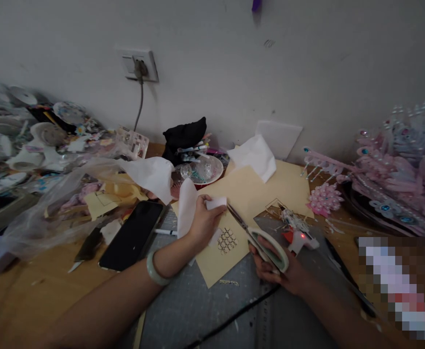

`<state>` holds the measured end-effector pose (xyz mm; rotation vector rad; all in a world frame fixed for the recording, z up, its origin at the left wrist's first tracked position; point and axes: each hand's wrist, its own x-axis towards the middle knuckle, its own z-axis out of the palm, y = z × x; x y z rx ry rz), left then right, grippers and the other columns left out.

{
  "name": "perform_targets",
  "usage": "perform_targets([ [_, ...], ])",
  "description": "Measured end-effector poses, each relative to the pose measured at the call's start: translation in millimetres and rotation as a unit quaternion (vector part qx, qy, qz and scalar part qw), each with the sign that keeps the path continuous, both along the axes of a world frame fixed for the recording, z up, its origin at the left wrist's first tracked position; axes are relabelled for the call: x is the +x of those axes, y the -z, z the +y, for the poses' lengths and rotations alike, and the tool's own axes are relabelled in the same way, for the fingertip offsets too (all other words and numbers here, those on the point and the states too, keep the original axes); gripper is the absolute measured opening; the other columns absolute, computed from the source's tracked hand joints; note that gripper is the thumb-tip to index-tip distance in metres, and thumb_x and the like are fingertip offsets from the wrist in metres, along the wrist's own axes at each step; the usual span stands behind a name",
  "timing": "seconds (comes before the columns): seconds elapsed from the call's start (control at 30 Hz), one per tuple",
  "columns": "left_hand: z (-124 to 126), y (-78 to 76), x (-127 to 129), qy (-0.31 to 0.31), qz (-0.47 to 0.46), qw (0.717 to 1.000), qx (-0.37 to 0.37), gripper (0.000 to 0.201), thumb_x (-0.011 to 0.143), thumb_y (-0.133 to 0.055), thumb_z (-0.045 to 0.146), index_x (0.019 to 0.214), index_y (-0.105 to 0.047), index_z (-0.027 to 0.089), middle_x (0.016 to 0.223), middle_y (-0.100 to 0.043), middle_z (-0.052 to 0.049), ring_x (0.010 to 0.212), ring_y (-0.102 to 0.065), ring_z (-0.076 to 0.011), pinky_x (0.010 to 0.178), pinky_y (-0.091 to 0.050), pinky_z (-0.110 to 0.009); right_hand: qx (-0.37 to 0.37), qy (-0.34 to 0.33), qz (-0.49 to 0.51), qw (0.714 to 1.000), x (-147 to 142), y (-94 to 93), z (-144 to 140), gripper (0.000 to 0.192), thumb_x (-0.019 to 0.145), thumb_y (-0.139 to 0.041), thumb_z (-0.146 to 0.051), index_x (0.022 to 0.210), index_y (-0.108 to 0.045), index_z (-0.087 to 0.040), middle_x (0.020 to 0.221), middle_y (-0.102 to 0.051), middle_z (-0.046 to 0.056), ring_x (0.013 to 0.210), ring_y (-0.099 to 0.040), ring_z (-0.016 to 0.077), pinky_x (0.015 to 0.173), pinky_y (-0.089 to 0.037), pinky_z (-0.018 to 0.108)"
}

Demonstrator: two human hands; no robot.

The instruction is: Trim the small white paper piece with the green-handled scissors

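My left hand [202, 224] pinches a piece of white fabric [187, 203] and holds it above a tan paper sheet [249, 194]. My right hand [278, 269] grips white-handled scissors [259, 237], whose blades point up and left and meet the white piece near my left fingers. A small cut-out lattice pattern [227, 240] lies on the tan sheet just under my left hand. A pale green bangle [154, 269] circles my left wrist.
A black phone [132, 235] lies left of my left arm, on the wooden table [26, 295]. A glue gun [300, 237] with a red light lies right of the scissors. Pink beaded ornaments [398, 169] fill the right; cluttered craft supplies [34, 140] the left. A grey cutting mat [205, 310] is nearest me.
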<state>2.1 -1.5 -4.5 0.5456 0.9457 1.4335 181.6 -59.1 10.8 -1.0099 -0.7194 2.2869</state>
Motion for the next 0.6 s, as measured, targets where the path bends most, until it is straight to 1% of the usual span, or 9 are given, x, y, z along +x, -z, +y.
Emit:
perform_targets([
  [0.07, 0.0, 0.1, 0.1, 0.019, 0.004, 1.0, -0.011, 0.036, 0.056, -0.067, 0.017, 0.078, -0.039, 0.023, 0.066, -0.055, 0.006, 0.056, -0.055, -0.0111, 0.054, -0.041, -0.023, 0.003, 0.0, -0.002, 1.0, -0.4, -0.5, -0.5, 0.034, 0.069, -0.059, -0.048, 0.07, -0.054, -0.015, 0.038, -0.039, -0.008, 0.026, -0.025, 0.0014, 0.03, -0.009, 0.017],
  [0.13, 1.5, 0.8, -0.5, 0.04, 0.001, 0.999, -0.023, 0.029, 0.057, -0.067, 0.02, 0.075, -0.045, 0.02, 0.062, -0.055, 0.004, 0.055, -0.054, -0.0104, 0.054, -0.04, -0.022, 0.007, 0.007, -0.005, 1.0, -0.7, -0.7, -0.7, 0.034, 0.069, -0.06, -0.048, 0.07, -0.054, -0.014, 0.039, -0.04, -0.008, 0.027, -0.025, 0.0017, 0.03, -0.009, 0.017],
  [0.23, 4.9, 2.3, -1.6, 0.022, -0.014, 1.0, -0.011, 0.02, 0.058, -0.066, 0.02, 0.074, -0.055, 0.015, 0.066, -0.057, 0.002, 0.058, -0.053, -0.0081, 0.058, -0.04, -0.021, 0.008, 0.005, -0.003, 1.0, -0.8, -0.2, -0.4, 0.034, 0.066, -0.063, -0.047, 0.07, -0.054, -0.014, 0.039, -0.039, -0.008, 0.029, -0.025, 0.0016, 0.029, -0.011, 0.017],
  [0.33, 6.5, 4.1, -2.3, 0.016, -0.02, 1.0, 0.0, 0.02, 0.059, -0.065, 0.019, 0.076, -0.057, 0.014, 0.071, -0.057, 0.0, 0.061, -0.053, -0.0079, 0.06, -0.039, -0.021, 0.017, 0.0, -0.01, 1.0, -0.4, 1.4, -0.2, 0.032, 0.066, -0.064, -0.044, 0.07, -0.053, -0.015, 0.04, -0.038, -0.009, 0.029, -0.024, 0.001, 0.029, -0.013, 0.015],
  [0.4, 6.2, 5.4, -2.4, 0.026, -0.014, 1.0, -0.001, 0.02, 0.059, -0.065, 0.016, 0.077, -0.055, 0.016, 0.068, -0.056, 0.002, 0.059, -0.052, -0.0074, 0.057, -0.038, -0.02, 0.021, -0.006, -0.019, 1.0, 0.0, 2.7, -0.2, 0.03, 0.067, -0.063, -0.043, 0.07, -0.052, -0.015, 0.039, -0.038, -0.009, 0.028, -0.024, 0.0008, 0.028, -0.012, 0.015],
  [0.47, 5.3, 5.6, -1.9, 0.028, -0.016, 0.999, -0.002, 0.026, 0.058, -0.064, 0.011, 0.077, -0.048, 0.019, 0.063, -0.053, 0.005, 0.056, -0.051, -0.0069, 0.055, -0.037, -0.019, 0.025, -0.008, -0.025, 0.999, 0.4, 3.7, -0.1, 0.031, 0.068, -0.062, -0.043, 0.071, -0.052, -0.015, 0.039, -0.039, -0.009, 0.027, -0.025, 0.0008, 0.028, -0.012, 0.015],
  [0.53, 4.3, 3.7, -0.8, 0.008, -0.024, 1.0, 0.001, 0.035, 0.056, -0.062, 0.007, 0.077, -0.039, 0.022, 0.064, -0.05, 0.007, 0.055, -0.05, -0.0063, 0.054, -0.037, -0.018, 0.028, -0.009, -0.025, 0.999, 0.6, 3.8, 0.0, 0.031, 0.069, -0.062, -0.044, 0.072, -0.052, -0.015, 0.04, -0.041, -0.008, 0.026, -0.026, 0.0007, 0.028, -0.012, 0.014],
  [0.6, 3.3, 0.0, 0.8, -0.031, -0.027, 0.999, 0.003, 0.044, 0.054, -0.063, 0.004, 0.078, -0.032, 0.024, 0.07, -0.049, 0.009, 0.057, -0.051, -0.006, 0.056, -0.039, -0.019, 0.028, -0.01, -0.017, 0.999, 0.5, 3.0, 0.1, 0.031, 0.069, -0.062, -0.044, 0.072, -0.052, -0.015, 0.04, -0.041, -0.008, 0.026, -0.026, 0.0005, 0.028, -0.012, 0.014],
])
